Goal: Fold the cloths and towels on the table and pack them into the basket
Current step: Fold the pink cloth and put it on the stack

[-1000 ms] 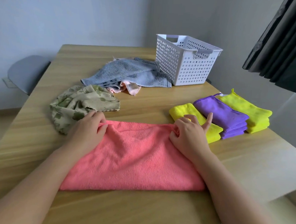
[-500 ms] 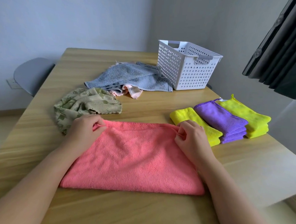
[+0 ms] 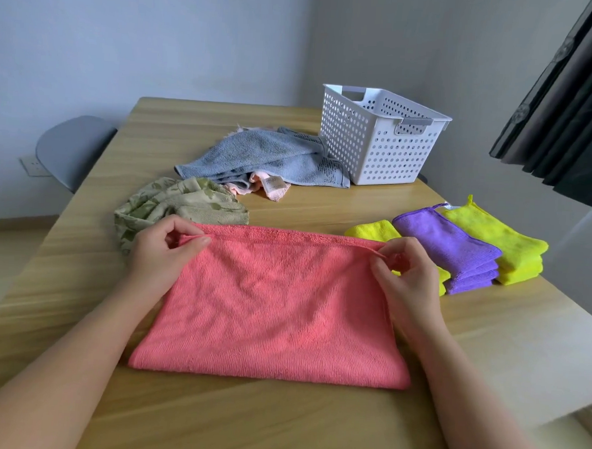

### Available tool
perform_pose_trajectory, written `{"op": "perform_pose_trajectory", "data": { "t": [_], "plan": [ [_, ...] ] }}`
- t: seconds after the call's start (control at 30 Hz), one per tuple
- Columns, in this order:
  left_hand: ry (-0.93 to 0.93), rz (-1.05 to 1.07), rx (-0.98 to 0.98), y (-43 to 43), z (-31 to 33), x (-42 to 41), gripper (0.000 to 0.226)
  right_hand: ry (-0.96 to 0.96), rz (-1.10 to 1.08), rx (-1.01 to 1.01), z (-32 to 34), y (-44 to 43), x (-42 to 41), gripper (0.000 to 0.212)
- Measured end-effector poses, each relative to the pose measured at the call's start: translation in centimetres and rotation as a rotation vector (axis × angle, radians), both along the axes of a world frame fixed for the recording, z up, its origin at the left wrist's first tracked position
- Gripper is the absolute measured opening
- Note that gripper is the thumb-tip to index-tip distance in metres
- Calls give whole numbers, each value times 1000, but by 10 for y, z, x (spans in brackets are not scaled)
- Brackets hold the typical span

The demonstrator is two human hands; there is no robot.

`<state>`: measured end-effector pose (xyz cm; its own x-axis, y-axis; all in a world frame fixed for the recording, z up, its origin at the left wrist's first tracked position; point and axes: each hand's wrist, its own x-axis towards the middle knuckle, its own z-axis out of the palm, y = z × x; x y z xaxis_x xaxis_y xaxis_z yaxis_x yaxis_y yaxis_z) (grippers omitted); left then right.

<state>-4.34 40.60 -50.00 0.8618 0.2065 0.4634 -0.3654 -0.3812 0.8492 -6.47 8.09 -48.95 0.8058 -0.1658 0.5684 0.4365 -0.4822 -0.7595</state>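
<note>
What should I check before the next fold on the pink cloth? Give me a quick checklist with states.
1. Left hand pinches the far left corner of the pink cloth: ok.
2. Right hand pinches the far right corner: ok.
3. Far edge pulled straight between the two hands: ok, with the top layer lifted slightly off the one under it.
4. Near edge lies flat and even on the table: ok.
5. Room to fold: not ok. The green patterned cloth touches the left corner, and the right hand overlaps the folded yellow cloth.
6. Basket free to receive cloths: cannot tell, its inside is mostly hidden.
</note>
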Motion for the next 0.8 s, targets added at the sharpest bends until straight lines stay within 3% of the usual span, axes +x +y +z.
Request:
{"op": "perform_pose_trajectory", "data": {
  "t": [0.2, 0.47, 0.63, 0.8],
  "plan": [
    [30, -47, -224, 4, -1, 2, 35, 36, 35, 222, 4, 0, -2, 10],
    [31, -33, -317, 1, 0, 2, 24, 42, -25, 215, 3, -3, 1, 4],
    [95, -50, -162, 1, 2, 2, 32, 38, -54, 227, 2, -3, 1, 5],
    [160, -77, -178, 3, -1, 0, 9, 26, -77, 211, 2, -2, 2, 6]
  ]
}}
